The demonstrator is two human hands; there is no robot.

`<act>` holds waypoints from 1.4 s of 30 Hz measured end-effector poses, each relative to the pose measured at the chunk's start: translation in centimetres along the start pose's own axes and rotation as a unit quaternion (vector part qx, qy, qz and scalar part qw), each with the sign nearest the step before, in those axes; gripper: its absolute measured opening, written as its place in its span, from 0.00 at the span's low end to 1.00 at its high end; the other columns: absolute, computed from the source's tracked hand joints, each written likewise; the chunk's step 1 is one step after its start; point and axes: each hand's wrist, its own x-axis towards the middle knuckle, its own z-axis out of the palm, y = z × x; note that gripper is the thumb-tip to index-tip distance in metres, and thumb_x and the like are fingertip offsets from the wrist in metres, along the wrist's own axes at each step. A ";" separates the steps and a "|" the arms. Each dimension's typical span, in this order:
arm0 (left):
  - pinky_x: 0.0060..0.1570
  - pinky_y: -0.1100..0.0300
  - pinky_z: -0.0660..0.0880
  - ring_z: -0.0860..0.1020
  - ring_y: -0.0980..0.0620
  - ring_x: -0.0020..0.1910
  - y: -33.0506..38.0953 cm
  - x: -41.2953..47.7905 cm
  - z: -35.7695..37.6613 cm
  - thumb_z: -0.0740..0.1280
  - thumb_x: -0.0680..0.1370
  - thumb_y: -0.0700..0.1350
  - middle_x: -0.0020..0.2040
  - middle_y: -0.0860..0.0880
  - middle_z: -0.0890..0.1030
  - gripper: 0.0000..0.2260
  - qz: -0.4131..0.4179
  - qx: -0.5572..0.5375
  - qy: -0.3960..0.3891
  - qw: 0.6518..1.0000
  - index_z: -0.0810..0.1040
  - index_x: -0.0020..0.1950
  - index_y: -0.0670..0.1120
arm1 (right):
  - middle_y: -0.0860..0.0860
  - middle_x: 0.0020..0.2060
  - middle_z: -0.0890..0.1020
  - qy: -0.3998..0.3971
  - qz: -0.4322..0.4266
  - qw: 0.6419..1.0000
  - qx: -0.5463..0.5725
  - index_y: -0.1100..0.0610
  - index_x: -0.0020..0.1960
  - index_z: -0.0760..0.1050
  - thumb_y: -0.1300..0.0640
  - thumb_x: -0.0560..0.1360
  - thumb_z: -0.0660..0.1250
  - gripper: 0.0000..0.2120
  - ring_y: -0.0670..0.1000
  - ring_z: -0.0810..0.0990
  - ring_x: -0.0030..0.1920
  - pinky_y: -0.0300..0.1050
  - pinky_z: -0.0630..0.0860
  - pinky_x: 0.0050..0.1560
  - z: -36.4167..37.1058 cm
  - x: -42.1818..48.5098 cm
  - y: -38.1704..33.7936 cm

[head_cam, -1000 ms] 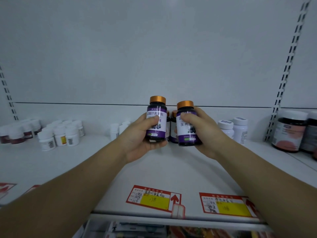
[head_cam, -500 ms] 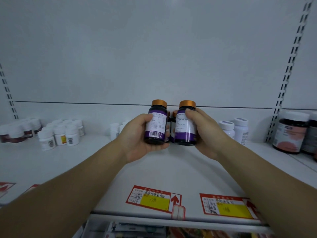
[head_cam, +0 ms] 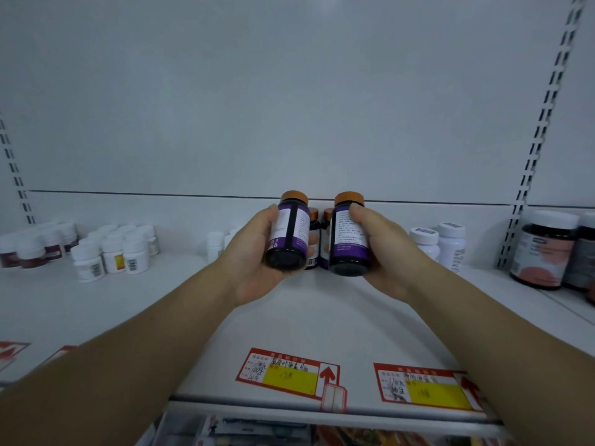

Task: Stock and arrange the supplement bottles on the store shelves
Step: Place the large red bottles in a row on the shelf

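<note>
- Two rear bottles (head_cam: 315,225) sit mostly hidden behind the held bottles (head_cam: 288,236).
- Dark jar (head_cam: 584,252) is cut by the right edge.
- Price tag (head_cam: 286,373) writing is unreadable.

the left price tag (head_cam: 287,372) on the shelf (head_cam: 322,320) edge carries handwriting, "100g" and what looks like "178" on yellow, beside a red up arrow. the right price tag (head_cam: 425,386) is handwritten too, but unreadable. print on the left bottle (head_cam: 291,233) and right bottle (head_cam: 349,235) is too small to read.

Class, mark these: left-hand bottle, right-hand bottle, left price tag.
left-hand bottle (head_cam: 301,233): head view, its label.
right-hand bottle (head_cam: 344,236): head view, its label.
left price tag (head_cam: 289,379): head view, its yellow field.
</note>
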 end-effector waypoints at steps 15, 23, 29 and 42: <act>0.54 0.68 0.75 0.76 0.65 0.55 0.3 0.1 -1.7 0.70 0.68 0.26 0.54 0.58 0.80 0.28 0.244 0.374 -0.054 0.893 0.74 0.57 0.55 | 0.44 0.53 0.80 -0.009 -0.205 0.938 -0.280 0.41 0.52 0.74 0.73 0.66 0.69 0.29 0.50 0.78 0.55 0.45 0.75 0.52 -1.0 -0.6 -0.2; 0.56 0.52 0.77 0.79 0.51 0.56 0.4 0.2 -1.6 0.67 0.73 0.29 0.56 0.52 0.80 0.28 0.234 0.331 -0.048 0.913 0.71 0.64 0.57 | 0.44 0.55 0.79 0.008 -0.203 0.931 -0.303 0.38 0.57 0.71 0.69 0.70 0.68 0.28 0.50 0.79 0.55 0.45 0.76 0.54 -0.8 -0.8 -0.5; 0.39 0.53 0.80 0.83 0.50 0.46 0.6 0.2 -0.9 0.59 0.81 0.48 0.49 0.49 0.84 0.11 0.074 0.174 -0.015 0.982 0.79 0.58 0.53 | 0.52 0.55 0.78 0.073 -0.040 0.985 -0.148 0.49 0.64 0.72 0.53 0.79 0.60 0.13 0.49 0.82 0.44 0.44 0.79 0.36 -0.5 -0.6 -1.1; 0.43 0.52 0.81 0.82 0.47 0.49 0.8 0.3 -1.7 0.67 0.75 0.35 0.55 0.46 0.79 0.28 0.128 0.276 -0.023 0.952 0.65 0.68 0.60 | 0.52 0.55 0.79 0.110 -0.085 0.964 -0.227 0.48 0.59 0.71 0.62 0.73 0.68 0.18 0.55 0.81 0.51 0.53 0.81 0.45 -0.6 -0.5 -0.9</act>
